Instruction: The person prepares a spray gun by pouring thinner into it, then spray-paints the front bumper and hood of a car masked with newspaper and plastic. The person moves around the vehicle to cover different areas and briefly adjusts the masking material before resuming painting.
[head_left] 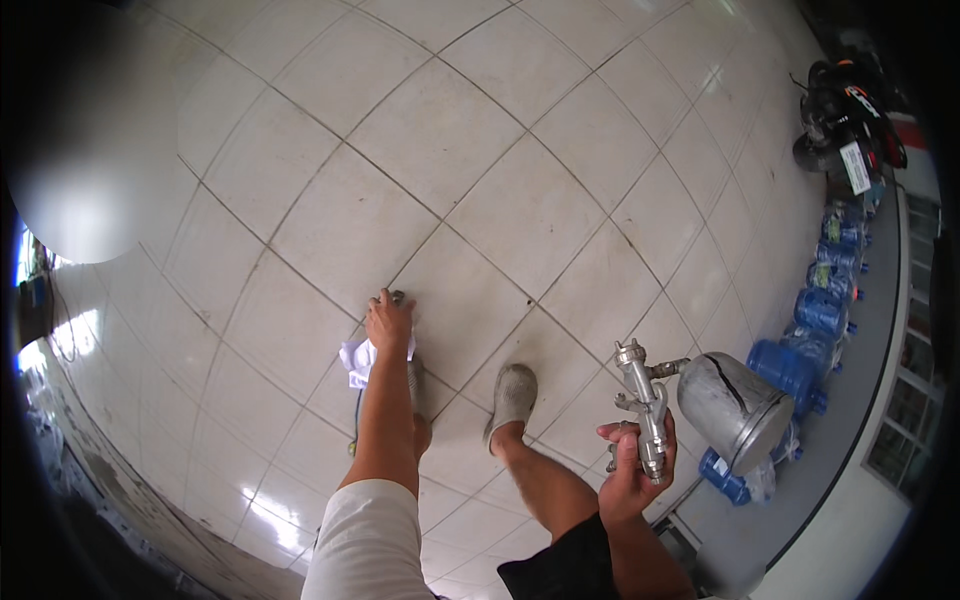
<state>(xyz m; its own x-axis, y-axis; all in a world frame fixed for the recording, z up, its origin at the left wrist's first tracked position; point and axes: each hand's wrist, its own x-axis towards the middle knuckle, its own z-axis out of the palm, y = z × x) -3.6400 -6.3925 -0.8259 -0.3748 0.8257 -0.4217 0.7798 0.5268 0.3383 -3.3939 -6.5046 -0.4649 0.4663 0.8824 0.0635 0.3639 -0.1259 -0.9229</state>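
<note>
My right hand [628,470] is closed around the body of a silver spray gun [640,385], held at the lower right with its nozzle end up. A scuffed metal paint cup [735,410] with a dark streak is joined to the gun's side and sticks out to the right. My left hand [388,325] reaches forward, its fingers closed on a small dark metal piece [398,297] too small to name. A crumpled white cloth [362,362] shows beside that wrist; whether the hand holds it too, I cannot tell.
Pale tiles [440,130] cover the floor, where my feet in beige clogs [514,395] stand. Several blue water jugs [785,370] line the right wall. Beyond them sits dark equipment [845,120]. A thin dark hose [356,425] shows below the cloth.
</note>
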